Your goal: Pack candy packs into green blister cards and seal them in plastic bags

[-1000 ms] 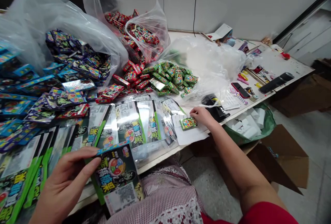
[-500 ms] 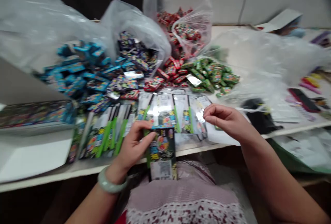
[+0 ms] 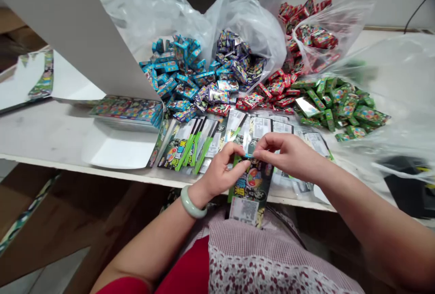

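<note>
Your right hand [image 3: 288, 154] has come across to meet your left hand [image 3: 222, 169]; both pinch the top edge of a printed card [image 3: 250, 190], fingers nearly closed; just beyond lie more cards [image 3: 200, 144], then heaps of small boxes [image 3: 340, 110] against plastic bags [image 3: 248, 17]; a white carton [image 3: 115, 149] stands left of your hands.

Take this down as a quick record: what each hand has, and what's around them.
Left hand: grip on top edge of printed card; jade bangle on wrist
Right hand: grip on same edge
Card: spinner wheel print, green side strip
Nearby: row of similar cards on white table
Rest: heaps of small blue boxes, purple packets, red packets, green packets; white carton flap
</note>
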The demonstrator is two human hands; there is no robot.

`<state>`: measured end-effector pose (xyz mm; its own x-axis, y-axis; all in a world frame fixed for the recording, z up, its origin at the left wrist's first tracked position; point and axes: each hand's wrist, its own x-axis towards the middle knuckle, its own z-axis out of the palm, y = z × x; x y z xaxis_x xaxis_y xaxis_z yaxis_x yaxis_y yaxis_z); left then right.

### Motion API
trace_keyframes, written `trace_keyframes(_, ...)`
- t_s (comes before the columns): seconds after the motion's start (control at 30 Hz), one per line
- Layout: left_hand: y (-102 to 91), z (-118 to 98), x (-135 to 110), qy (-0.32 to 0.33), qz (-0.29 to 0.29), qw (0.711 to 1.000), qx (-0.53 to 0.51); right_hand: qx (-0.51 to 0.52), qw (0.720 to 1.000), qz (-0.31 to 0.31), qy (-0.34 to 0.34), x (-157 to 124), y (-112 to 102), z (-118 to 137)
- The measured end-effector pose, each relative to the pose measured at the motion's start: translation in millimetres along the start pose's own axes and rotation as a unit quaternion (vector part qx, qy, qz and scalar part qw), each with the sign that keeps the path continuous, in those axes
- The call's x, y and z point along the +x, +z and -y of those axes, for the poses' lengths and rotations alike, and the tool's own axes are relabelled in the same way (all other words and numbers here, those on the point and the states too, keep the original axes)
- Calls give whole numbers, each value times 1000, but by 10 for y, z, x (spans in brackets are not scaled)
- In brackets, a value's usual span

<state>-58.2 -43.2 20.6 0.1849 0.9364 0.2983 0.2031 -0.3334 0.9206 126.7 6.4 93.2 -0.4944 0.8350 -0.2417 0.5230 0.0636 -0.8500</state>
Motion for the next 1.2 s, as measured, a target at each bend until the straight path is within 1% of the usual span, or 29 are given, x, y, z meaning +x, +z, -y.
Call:
trace_keyframes(0.2,54,20,2,-10,-37,999,-15,-8,1000,-5,22,26,73,-8)
trace_keyframes(0.37,97,35,5,-16,-53,998,-14,10,1000,2,21,37,60,-21)
trace_keyframes(0.47,100,34,5,-11,-56,998,-17,36,998,28,45,81,23,-49)
trace_keyframes(0.53,90,28,5,-4,-55,998,-22,71,993,64,67,127,-3,-93)
trace_keyframes(0.6,77,18,-2,3,-50,998,-30,127,982,107,94,172,-15,-149)
trace_keyframes(0.7,71,1,-45,-8,-43,998,-52,227,944,172,166,209,15,-210)
trace_keyframes(0.77,67,-17,-109,-51,-26,993,-102,282,916,200,202,205,60,-202)
trace_keyframes(0.83,17,-60,-195,-101,18,980,-168,315,901,217,205,178,97,-151)
trace_keyframes(0.9,-135,-163,-285,-118,48,970,-205,316,901,233,184,138,89,-85)
trace_keyframes(0.93,-260,-248,-327,-108,40,974,-197,300,908,241,164,120,61,-60)
trace_keyframes(0.97,-417,-356,-365,-85,13,981,-173,274,920,243,139,107,18,-46)
trace_keyframes(1.0,-601,-482,-396,-51,-31,989,-134,240,938,228,107,100,-34,-48)
trace_keyframes(1.03,-806,-615,-418,-8,-88,993,-81,201,956,198,77,101,-88,-64)
trace_keyframes(1.07,-1023,-741,-428,46,-159,986,-16,165,972,159,53,108,-137,-95)
trace_keyframes(1.1,-1246,-842,-423,106,-234,965,56,134,983,117,38,118,-173,-136)
trace_keyframes(1.13,-1466,-903,-400,163,-303,929,138,110,990,81,33,129,-190,-184)
trace_keyframes(1.17,-1677,-911,-360,187,-335,896,224,93,994,57,33,137,-186,-236)
trace_keyframes(1.2,-1875,-862,-304,200,-338,868,305,81,995,44,34,142,-160,-286)
